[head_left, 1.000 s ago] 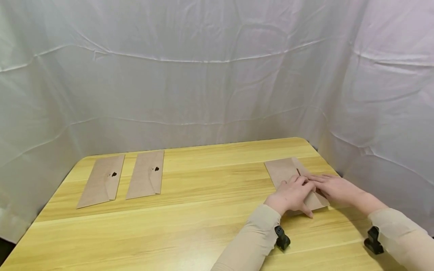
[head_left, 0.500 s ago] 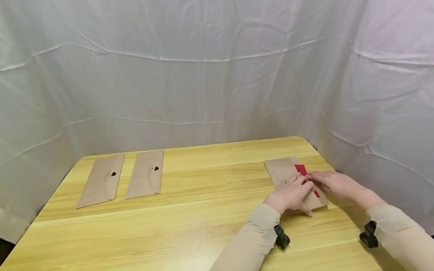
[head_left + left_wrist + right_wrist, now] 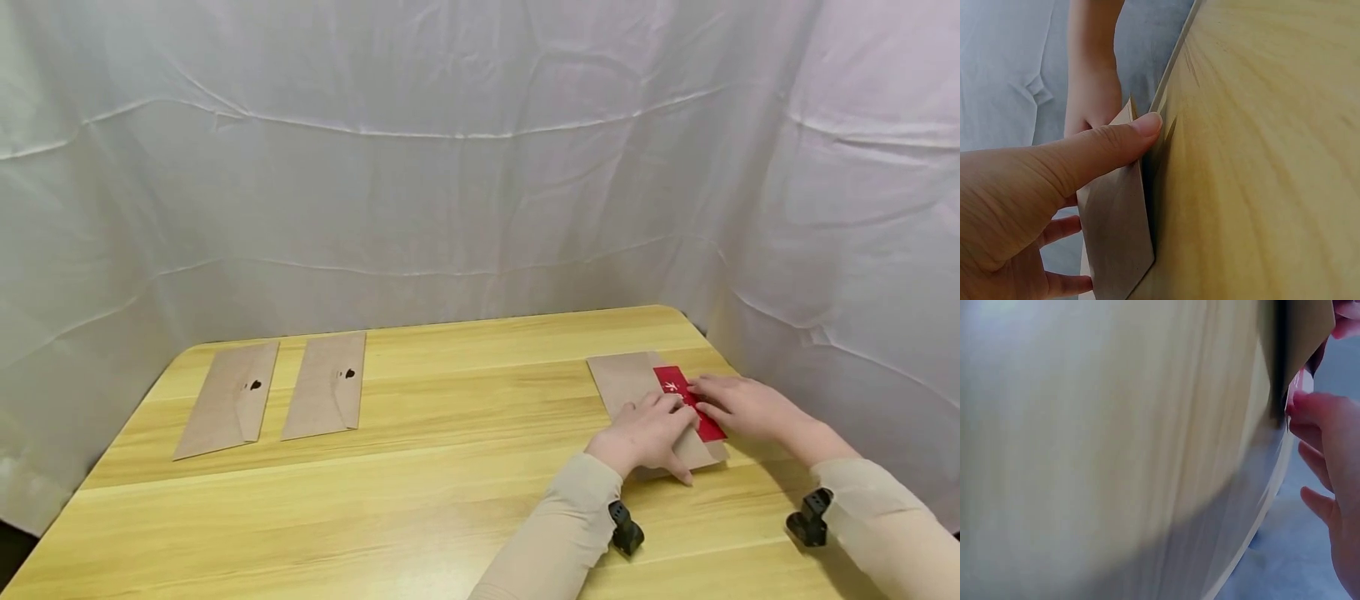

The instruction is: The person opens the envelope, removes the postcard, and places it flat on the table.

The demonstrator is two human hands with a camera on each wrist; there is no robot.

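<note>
A brown paper envelope lies at the right of the table, its opening toward the right. A red card with white characters sticks out of that opening. My left hand rests on the envelope, fingers spread over it and thumb by its near edge. In the left wrist view the thumb lies across the edge of the envelope. My right hand pinches the outer edge of the red card; in the right wrist view the thumb and a finger of the right hand meet at that edge.
Two more brown envelopes, a left one and a right one, lie side by side at the table's left, each with a small dark print. White curtains surround the wooden table. The envelope is near the table's right edge.
The red card, hidden one second ago, has slid out of the envelope to the right with my right hand. My left hand has stayed in place on the envelope.
</note>
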